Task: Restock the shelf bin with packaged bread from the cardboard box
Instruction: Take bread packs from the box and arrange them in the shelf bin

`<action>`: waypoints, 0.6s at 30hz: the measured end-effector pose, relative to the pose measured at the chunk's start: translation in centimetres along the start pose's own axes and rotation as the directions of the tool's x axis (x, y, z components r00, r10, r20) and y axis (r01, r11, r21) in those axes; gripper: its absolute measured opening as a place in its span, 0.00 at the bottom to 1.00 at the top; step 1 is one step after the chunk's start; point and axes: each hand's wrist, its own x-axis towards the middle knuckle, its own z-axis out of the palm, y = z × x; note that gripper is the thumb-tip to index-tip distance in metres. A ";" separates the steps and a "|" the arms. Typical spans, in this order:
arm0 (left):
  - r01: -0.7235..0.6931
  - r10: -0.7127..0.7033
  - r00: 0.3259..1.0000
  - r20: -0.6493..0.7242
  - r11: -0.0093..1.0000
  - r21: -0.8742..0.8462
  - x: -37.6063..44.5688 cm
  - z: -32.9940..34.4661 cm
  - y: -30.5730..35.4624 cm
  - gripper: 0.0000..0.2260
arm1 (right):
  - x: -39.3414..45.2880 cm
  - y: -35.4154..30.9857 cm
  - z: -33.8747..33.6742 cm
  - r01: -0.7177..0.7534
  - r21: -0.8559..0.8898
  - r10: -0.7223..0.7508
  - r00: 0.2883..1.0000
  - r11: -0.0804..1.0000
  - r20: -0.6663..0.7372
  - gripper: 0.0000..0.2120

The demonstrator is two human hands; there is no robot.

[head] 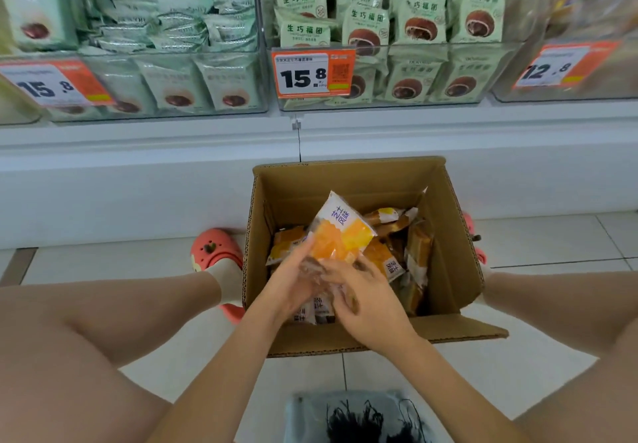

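Hands over open cardboard box (445,235) on floor, near shelf. Left hand (293,280) and right hand (366,301) both curled round lower end of one orange/white bread pkg (340,232), lifted above more bread pkgs (407,253) inside box. Clear shelf bin (431,97) w/ green pkgs far, above box; 15.8 price tag (312,73) on front.

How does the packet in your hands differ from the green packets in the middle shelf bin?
The held packet is orange and white with purple lettering; the green packets are pale green, picturing a dark round bun. The held packet tilts over the cardboard box, gripped by the left hand and right hand; the green packets stand stacked upright in the bin. Both are sealed plastic wrappers.
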 end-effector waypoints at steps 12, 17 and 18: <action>0.063 -0.040 0.995 -0.087 0.956 0.287 -0.9 1.8 1.9 0.21 | 3.5 1.9 -5.0 -0.587 0.738 0.649 0.710 0.334 0.271 0.11; -0.003 0.044 0.995 -0.086 0.906 0.424 -1.6 4.0 4.7 0.12 | 5.2 0.4 -6.6 -0.505 0.757 0.683 0.722 0.415 0.107 0.10; -0.041 0.093 0.991 -0.100 0.902 0.429 -1.9 4.5 5.6 0.12 | 5.5 0.1 -7.1 -0.513 0.770 0.663 0.731 0.379 0.160 0.14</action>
